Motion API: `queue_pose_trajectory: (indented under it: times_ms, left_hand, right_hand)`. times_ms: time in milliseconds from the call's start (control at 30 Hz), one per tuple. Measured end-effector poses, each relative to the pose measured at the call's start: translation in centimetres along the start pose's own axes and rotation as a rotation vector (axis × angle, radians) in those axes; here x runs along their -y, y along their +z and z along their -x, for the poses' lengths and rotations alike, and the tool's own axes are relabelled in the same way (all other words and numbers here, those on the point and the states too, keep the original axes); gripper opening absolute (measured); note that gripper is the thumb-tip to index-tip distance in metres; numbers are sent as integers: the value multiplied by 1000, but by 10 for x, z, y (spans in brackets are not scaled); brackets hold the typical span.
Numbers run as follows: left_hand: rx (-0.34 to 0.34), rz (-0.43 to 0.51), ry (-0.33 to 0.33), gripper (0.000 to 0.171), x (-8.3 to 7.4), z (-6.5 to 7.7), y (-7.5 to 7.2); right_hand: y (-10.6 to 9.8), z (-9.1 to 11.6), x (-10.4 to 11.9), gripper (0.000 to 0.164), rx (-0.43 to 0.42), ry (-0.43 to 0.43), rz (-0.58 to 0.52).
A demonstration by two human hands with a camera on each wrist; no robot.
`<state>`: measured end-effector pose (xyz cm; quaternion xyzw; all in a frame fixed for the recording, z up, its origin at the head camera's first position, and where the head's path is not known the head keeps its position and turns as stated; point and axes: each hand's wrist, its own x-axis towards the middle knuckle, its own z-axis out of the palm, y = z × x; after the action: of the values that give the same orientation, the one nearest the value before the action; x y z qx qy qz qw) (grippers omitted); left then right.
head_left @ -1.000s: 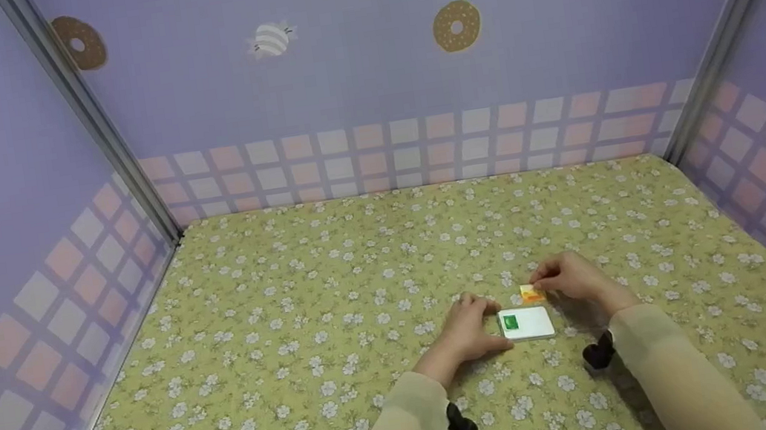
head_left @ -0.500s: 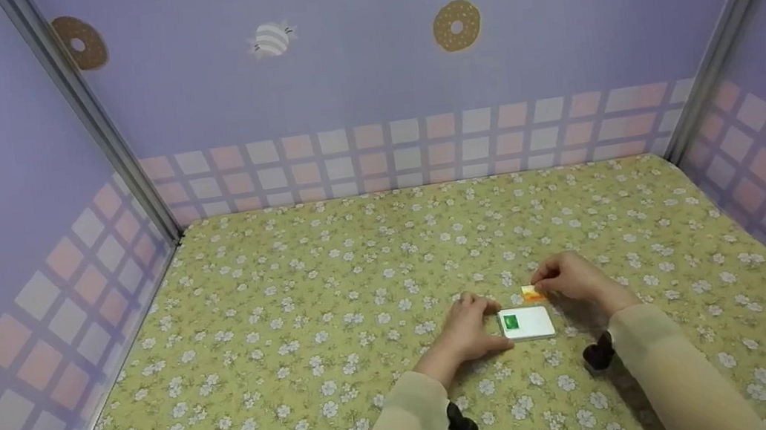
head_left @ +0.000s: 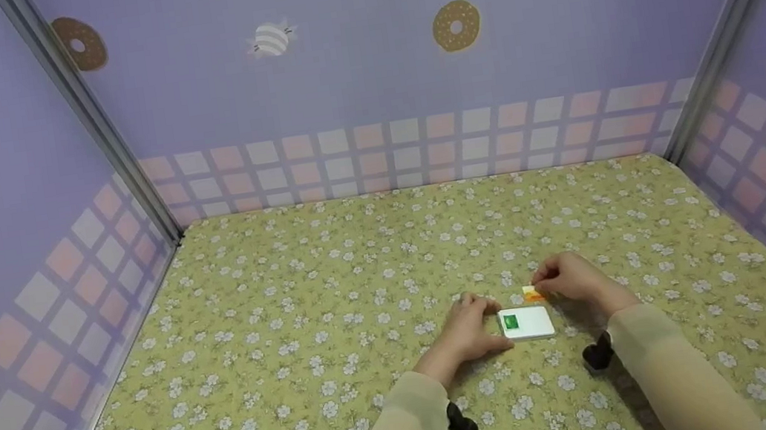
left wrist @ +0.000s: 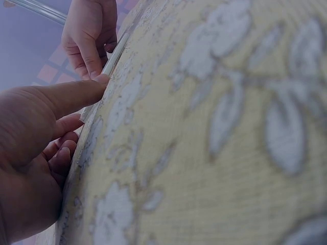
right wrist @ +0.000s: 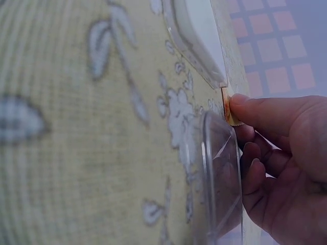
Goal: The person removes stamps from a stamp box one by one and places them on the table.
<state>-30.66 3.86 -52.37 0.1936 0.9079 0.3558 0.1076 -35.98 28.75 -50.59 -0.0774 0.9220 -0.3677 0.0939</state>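
Observation:
A flat white rectangular case point(head_left: 532, 324) with a clear rim lies on the flowered cloth, a small green picture point(head_left: 511, 322) at the left of its top. My left hand point(head_left: 472, 328) holds the case by its left end, thumb on the near edge and fingers at the far edge. Just beyond the case, my right hand point(head_left: 572, 281) pinches a small yellow-and-orange paper piece point(head_left: 532, 294) between thumb and fingers. In the right wrist view, this paper piece point(right wrist: 229, 107) shows a finely notched edge beside the case's corner.
A clear plastic lid-like piece point(right wrist: 222, 173) lies on the cloth beside the right hand's curled fingers. The yellow-green flowered cloth point(head_left: 318, 284) covers the table. Purple patterned walls point(head_left: 364, 82) enclose it at the back and sides.
The yellow-and-orange paper piece has shifted very slightly to the right in my right hand's pinch. The left hand and the case stay in place.

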Motion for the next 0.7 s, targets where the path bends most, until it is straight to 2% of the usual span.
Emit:
queue_pose_trajectory:
  times_ms: [333,700]
  left_hand:
    - [-12,-5,-4,60,0,-1,1]
    - [-20,-5,11,62,1,0,1]
  right_hand:
    - [1,-3,-1,10,-5,-25,18]
    - [0,-2,0,12,26,8,-11]
